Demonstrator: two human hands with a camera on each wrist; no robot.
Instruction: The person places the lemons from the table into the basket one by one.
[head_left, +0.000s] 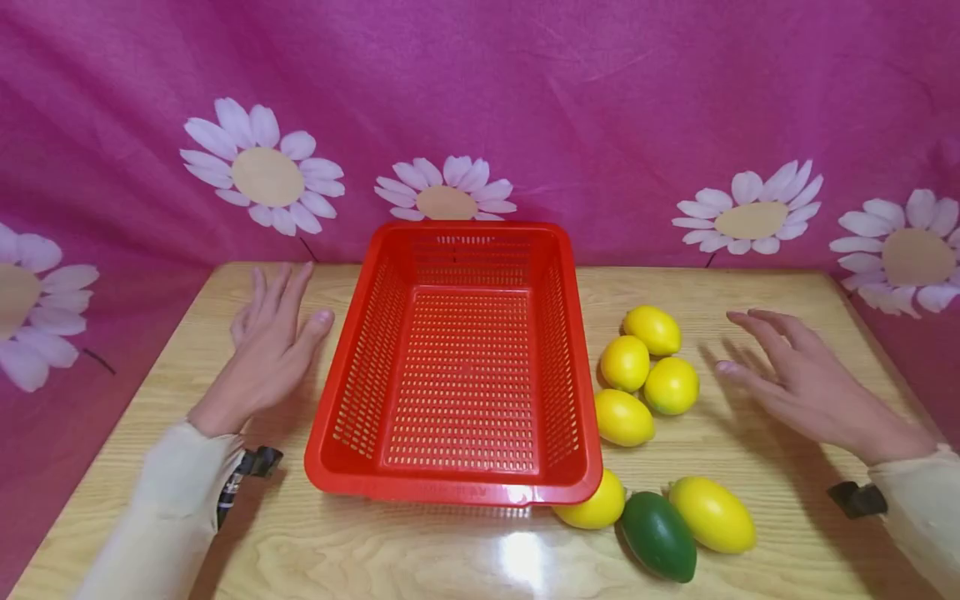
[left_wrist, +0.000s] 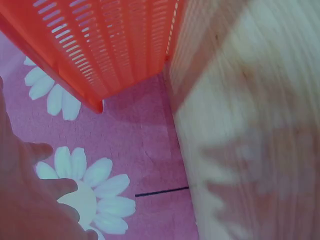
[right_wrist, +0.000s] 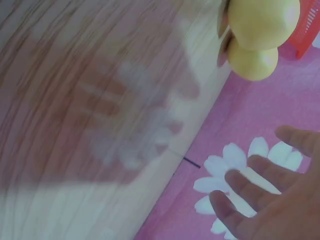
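Note:
A red perforated plastic basket (head_left: 465, 489) stands in the middle of the table with nothing inside. To its left, my left hand (head_left: 273, 350) hovers with fingers extended, apart from the basket wall; the left wrist view shows the fingers (left_wrist: 60, 186) spread and holding nothing. My right hand (head_left: 813, 379) is held over the table on the right, fingers loosely extended and bare. Between it and the basket lie several yellow lemons (head_left: 671, 386). Nearer the front are another yellow lemon (head_left: 596, 504), a dark green oval fruit (head_left: 658, 536) and a larger yellow oval fruit (head_left: 712, 514).
The light wooden table (head_left: 420, 554) ends at the back against a magenta cloth (head_left: 600, 108) printed with white daisies. The front lemon sits partly under the basket's near right corner in view. Each wrist carries a black strap-on device (head_left: 261, 461).

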